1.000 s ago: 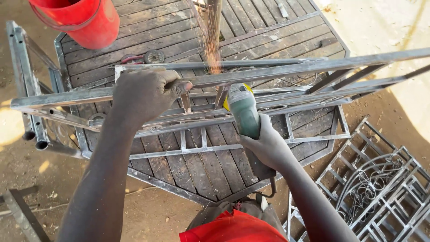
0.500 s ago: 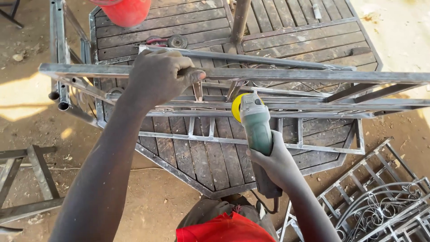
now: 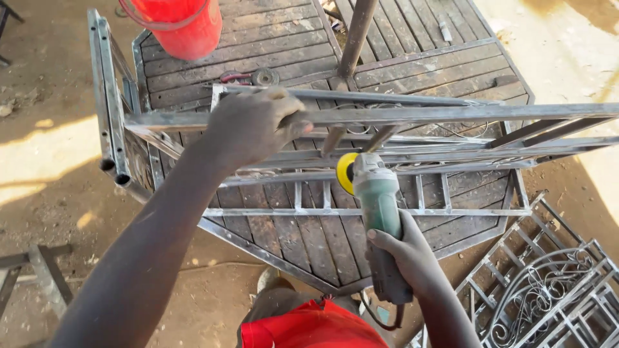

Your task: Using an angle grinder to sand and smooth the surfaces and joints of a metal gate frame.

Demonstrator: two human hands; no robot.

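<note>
A grey frame of bare, dull steel bars (image 3: 412, 116) is seen, scuffed and unpainted. The green angle grinder (image 3: 379, 212) is cased in matt plastic, with a yellow disc guard. The table (image 3: 412, 58) is built of rough, weathered wooden slats. The red bucket (image 3: 180, 26) is of smooth, slightly glossy plastic.

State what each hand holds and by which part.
The right hand grips the green angle grinder around its rear body, disc end forward. The left hand clasps the top bar of the metal frame near its left end.
</note>
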